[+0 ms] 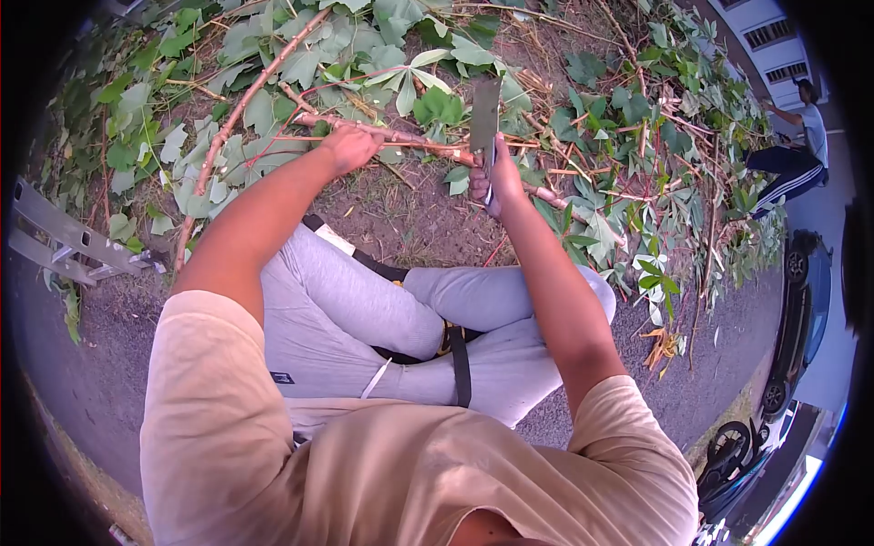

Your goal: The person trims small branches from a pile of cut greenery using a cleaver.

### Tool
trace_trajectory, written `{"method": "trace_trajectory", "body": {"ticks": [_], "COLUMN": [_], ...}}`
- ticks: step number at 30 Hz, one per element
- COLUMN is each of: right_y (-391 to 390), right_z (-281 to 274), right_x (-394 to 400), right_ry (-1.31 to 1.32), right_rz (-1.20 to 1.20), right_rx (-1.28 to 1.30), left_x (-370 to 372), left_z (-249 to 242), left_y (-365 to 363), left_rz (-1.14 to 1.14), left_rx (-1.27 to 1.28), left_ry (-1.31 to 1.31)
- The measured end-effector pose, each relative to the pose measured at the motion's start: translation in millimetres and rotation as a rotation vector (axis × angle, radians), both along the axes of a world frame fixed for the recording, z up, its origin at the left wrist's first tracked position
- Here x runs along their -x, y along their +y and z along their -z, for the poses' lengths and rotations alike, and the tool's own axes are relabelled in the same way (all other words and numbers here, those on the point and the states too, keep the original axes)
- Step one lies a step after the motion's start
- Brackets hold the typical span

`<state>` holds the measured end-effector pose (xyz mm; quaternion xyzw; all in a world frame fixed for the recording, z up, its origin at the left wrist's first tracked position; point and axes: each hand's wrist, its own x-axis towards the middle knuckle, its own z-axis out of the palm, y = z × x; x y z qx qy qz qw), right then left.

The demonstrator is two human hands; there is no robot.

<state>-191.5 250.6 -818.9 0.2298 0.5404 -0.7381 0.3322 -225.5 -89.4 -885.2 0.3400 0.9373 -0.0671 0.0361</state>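
My left hand (350,150) is closed round a reddish-brown branch (410,138) that lies across the ground before me. In my right hand (499,180) is a cleaver (485,114), its broad grey blade pointing up and away from me. The blade's lower part overlaps the branch in view; whether it touches cannot be made out. A pale cut patch shows on the branch just left of the blade. Cut stems and big lobed green leaves (432,105) lie around both hands.
A longer bare branch (238,114) slants at left. A metal ladder (73,237) lies at far left. Leafy cuttings (619,182) spread at right. Another person (801,146) is at far right, near a parked car (801,318) and a motorcycle (728,450).
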Motion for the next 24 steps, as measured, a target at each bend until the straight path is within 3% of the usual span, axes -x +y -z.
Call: {"method": "trace_trajectory", "body": {"ticks": [2, 4, 6, 7, 8, 10, 13, 14, 16, 19, 21, 24], "right_y": [-4, -7, -3, 5, 3, 2, 2, 11, 18, 13, 9, 8], "right_z": [-25, -28, 3, 31, 36, 61, 57, 52, 43, 7, -10, -29], "right_x": [1, 2, -5, -7, -13, -7, -5, 0, 5, 4, 7, 10], "right_ry": [0.180, 0.256, 0.616, 0.575, 0.267, 0.301, 0.229, 0.076, 0.023, 0.159, 0.315, 0.546], "right_rz": [0.185, 0.189, 0.077, -0.101, -0.286, -0.465, -0.314, -0.293, -0.177, 0.022, 0.205, 0.272], "right_rx": [0.066, -0.017, -0.180, -0.333, -0.496, -0.662, -0.508, -0.299, -0.174, -0.108, -0.077, -0.083], "left_x": [3, -3, 1, 4, 0, -1, 1, 0, -1, -6, -8, -9], "left_z": [4, -4, -7, -9, -10, -24, -30, -29, -25, -58, -45, -43], "left_y": [1, 6, 2, 3, 6, 4, 2, 1, 1, 19, 24, 37], "left_rz": [-0.014, -0.024, -0.029, -0.046, -0.035, -0.039, -0.051, -0.037, 0.000, -0.210, -0.200, -0.106], "left_rx": [0.040, 0.130, 0.052, -0.027, -0.032, 0.004, -0.054, -0.066, -0.170, -0.230, -0.314, -0.464], "left_ry": [0.029, 0.011, -0.013, -0.023, -0.019, 0.061, 0.052, 0.042, 0.063, -0.203, -0.224, -0.286]}}
